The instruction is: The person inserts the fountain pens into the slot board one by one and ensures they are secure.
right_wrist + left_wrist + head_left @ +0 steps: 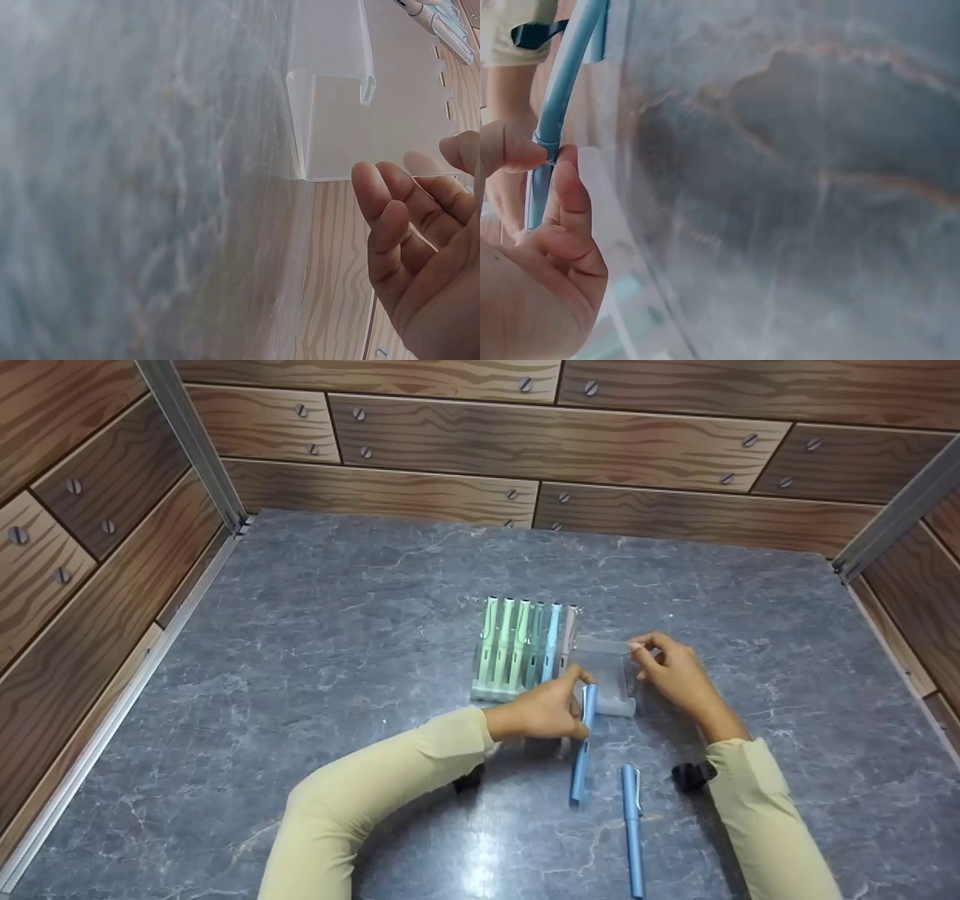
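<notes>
My left hand (551, 709) pinches a blue pen (583, 769) between thumb and fingers, just in front of a clear plastic pen stand (616, 707). In the left wrist view that pen (559, 97) slants past the thumb and fingertips. With thumb and fingers, my right hand (675, 671) holds the stand's upper right edge; the right wrist view shows the clear panel (352, 142) between them. Several pens stand side by side in the stand's left part: light green pens (501, 652), a dark green pen (535, 645), a light blue pen (552, 641) and a grey-brown pen (570, 630).
A second blue pen (632, 832) with a silver clip lies on the marbled grey tabletop (337, 622), between the right forearm and the front edge of the view. Wood-patterned walls (450, 435) enclose the table at the back and sides.
</notes>
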### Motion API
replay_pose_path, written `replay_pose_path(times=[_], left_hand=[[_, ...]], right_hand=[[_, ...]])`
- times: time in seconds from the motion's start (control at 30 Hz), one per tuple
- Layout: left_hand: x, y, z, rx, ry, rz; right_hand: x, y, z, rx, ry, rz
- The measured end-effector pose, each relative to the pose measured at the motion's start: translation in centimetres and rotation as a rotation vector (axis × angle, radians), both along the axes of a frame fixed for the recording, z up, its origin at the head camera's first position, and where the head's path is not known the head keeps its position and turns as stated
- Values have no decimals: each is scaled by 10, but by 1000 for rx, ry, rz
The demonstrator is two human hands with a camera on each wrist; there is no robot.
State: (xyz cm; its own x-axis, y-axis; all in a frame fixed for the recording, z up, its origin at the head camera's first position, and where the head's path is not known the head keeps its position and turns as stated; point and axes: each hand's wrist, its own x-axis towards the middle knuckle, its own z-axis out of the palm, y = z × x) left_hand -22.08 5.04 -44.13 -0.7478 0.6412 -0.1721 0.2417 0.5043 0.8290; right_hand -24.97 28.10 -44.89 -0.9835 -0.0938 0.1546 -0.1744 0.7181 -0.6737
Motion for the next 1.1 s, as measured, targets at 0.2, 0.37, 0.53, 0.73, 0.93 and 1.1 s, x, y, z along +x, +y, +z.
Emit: replay_pose_path(times=[0.2,0.37,0.53,0.73,0.93,1.1], left_hand=[[-5,-7,8,33,40,13],[-8,-12,11,44,28,22],[-11,-15,13,127,-34,16],[-15,-19,20,182,-66,30],[-18,-23,27,193,-47,63],[-19,-23,30,192,-3,125]], right_hand=[[-1,1,-1,2,4,3],[-1,1,-1,5,-1,2],[-1,1,0,4,-4,0],[-1,1,0,-2,-12,2],[0,1,1,-16,-28,2],[0,0,0,-15,-11,1]])
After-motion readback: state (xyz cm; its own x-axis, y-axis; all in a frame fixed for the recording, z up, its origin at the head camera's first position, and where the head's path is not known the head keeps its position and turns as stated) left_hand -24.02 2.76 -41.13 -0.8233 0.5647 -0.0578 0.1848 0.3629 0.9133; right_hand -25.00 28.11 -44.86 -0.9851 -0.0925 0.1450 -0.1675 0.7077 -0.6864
